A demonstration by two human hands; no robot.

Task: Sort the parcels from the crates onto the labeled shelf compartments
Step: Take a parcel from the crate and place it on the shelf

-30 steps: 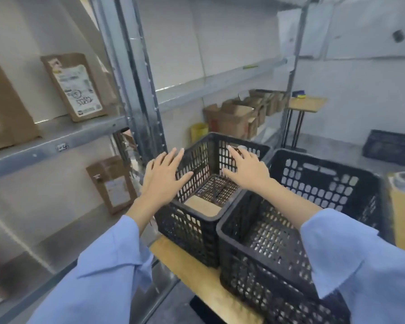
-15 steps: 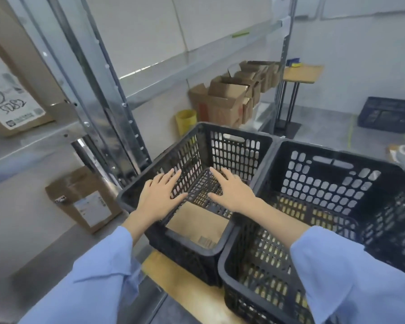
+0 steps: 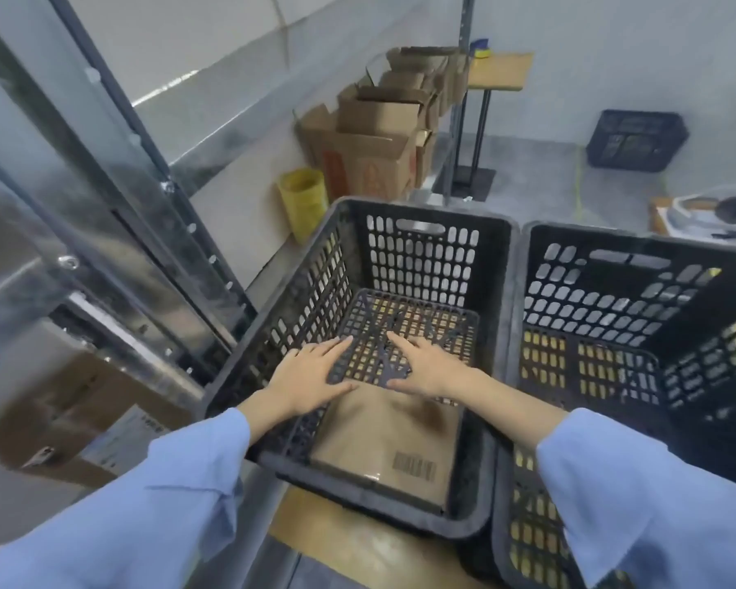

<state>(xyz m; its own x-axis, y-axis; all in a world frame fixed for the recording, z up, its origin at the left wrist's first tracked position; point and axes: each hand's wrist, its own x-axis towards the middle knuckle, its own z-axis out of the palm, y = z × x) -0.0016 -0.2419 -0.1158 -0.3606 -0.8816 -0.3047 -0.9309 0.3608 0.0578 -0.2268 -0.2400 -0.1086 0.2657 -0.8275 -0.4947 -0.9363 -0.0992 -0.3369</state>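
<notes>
Your left hand (image 3: pixel 309 376) and right hand (image 3: pixel 428 369) are both down inside the left crate (image 3: pixel 421 252), fingers straight and slightly fanned, palms down, holding nothing. They hover close together over the far edge of the parcel (image 3: pixel 383 435); whether your fingertips touch it cannot be told from this view. The parcel is a flat brown one lying on the crate floor, its barcode at the corner nearest you, and it looks like the only one in this crate. The right crate (image 3: pixel 612 291) stands just beside it and shows only bare mesh. Both sit on a wooden surface (image 3: pixel 349 542). So the step in hand looks like the pickup, with the grasp not yet made. Next, you will likely need to get your fingers under an edge, since it lies flat against the mesh, then lift it clear of the walls. Read its label before choosing a compartment. The shelf (image 3: pixel 213 133) stands on your left, with a labelled box (image 3: pixel 69 418) on its lower level.
</notes>
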